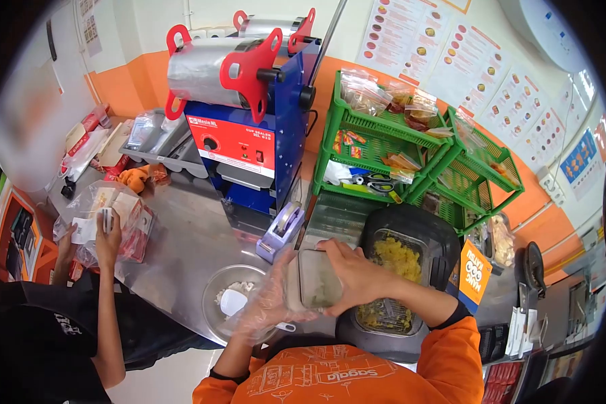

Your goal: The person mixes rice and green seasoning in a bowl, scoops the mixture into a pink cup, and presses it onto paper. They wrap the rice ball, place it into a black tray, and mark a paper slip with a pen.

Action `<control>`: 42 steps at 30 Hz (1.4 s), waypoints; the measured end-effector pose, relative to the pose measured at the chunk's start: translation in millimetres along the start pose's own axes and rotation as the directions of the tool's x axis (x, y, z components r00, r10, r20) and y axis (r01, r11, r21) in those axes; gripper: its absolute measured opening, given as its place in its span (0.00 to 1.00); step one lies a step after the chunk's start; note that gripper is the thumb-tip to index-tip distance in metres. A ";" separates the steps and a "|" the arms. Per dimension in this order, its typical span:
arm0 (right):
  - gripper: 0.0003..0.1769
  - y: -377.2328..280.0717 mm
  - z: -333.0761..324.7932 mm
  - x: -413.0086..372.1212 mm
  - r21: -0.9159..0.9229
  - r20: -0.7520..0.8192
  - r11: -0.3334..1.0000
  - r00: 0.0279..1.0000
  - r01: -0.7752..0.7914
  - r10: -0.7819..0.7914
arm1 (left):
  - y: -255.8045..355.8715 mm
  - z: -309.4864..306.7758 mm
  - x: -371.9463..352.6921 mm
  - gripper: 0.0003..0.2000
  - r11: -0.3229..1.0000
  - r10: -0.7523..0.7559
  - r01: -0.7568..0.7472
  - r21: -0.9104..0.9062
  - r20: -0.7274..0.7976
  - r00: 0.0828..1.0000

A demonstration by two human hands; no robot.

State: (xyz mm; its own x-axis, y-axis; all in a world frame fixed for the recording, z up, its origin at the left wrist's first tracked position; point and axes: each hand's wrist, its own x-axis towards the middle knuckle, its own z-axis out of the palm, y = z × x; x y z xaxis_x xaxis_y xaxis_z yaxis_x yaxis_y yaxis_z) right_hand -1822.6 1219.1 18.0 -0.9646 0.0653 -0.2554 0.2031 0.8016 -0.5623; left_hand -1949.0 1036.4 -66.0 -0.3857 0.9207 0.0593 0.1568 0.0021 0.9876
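Between my two hands is a clear rectangular plastic container [318, 279], its inside hazy and its contents too unclear to name. My left hand [266, 296], in a transparent plastic glove, grips its left side and bottom. Bare, my right hand [353, 276] wraps round the right side with the fingers over the upper edge. Just left and below is a metal bowl [212, 316] with white food and a white scoop [233, 302]. On the right, a black pan [377, 232] holds shredded yellow food [396, 257].
A blue and red cup sealer [232, 145] stands behind a purple tape dispenser [279, 232]. Green racks [377, 148] hold packets and scissors. At left, a co-worker's hands [108, 242] handle a small object beside a plastic bag [135, 229]. An orange sign [473, 273] stands right.
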 end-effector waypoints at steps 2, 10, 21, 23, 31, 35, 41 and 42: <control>0.62 -11.3 -9.2 -3.5 0.048 0.026 0.998 0.998 0.049 -0.050 | 3.3 3.7 3.3 0.56 0.982 0.084 -0.071 -0.175 0.065 0.994; 0.41 118.2 -26.6 53.9 0.893 0.299 0.315 0.947 -0.322 0.121 | -9.3 -17.7 -27.2 0.53 0.981 0.190 -0.192 -0.021 -0.064 0.980; 0.32 210.1 4.5 105.1 0.626 0.606 0.353 0.719 -0.695 0.340 | -1.7 -22.9 -50.0 0.55 0.902 0.377 -0.249 0.354 -0.362 0.853; 0.31 217.1 -8.1 111.1 0.430 0.537 0.519 0.672 -0.738 0.510 | -2.7 -24.5 -48.3 0.55 0.903 0.368 -0.233 0.361 -0.371 0.853; 0.17 239.2 -30.1 132.7 -0.304 -0.417 0.788 0.818 -0.535 0.395 | -4.9 -25.4 -45.9 0.55 0.915 0.329 -0.187 0.357 -0.393 0.859; 0.22 316.0 -17.8 154.6 -0.381 -0.348 0.744 0.831 -0.549 0.435 | -4.3 -25.3 -52.0 0.55 0.918 0.316 -0.168 0.360 -0.406 0.857; 0.13 313.9 -39.6 141.6 -0.396 -0.330 0.839 0.911 -0.372 0.248 | -6.0 -25.4 -62.8 0.55 0.921 0.303 -0.144 0.361 -0.433 0.849; 0.12 314.0 -40.2 138.2 -0.436 -0.352 0.847 0.924 -0.303 0.149 | -7.4 -24.6 -66.0 0.55 0.923 0.299 -0.141 0.359 -0.436 0.849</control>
State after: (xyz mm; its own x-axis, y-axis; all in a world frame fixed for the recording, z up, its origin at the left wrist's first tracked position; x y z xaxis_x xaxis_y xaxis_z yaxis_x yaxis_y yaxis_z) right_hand -1898.9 1503.7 -162.2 -0.9201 0.3893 -0.0433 0.3913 0.9186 -0.0559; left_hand -1947.0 965.9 -73.6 -0.6770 0.6118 0.4091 0.5256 0.0128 0.8506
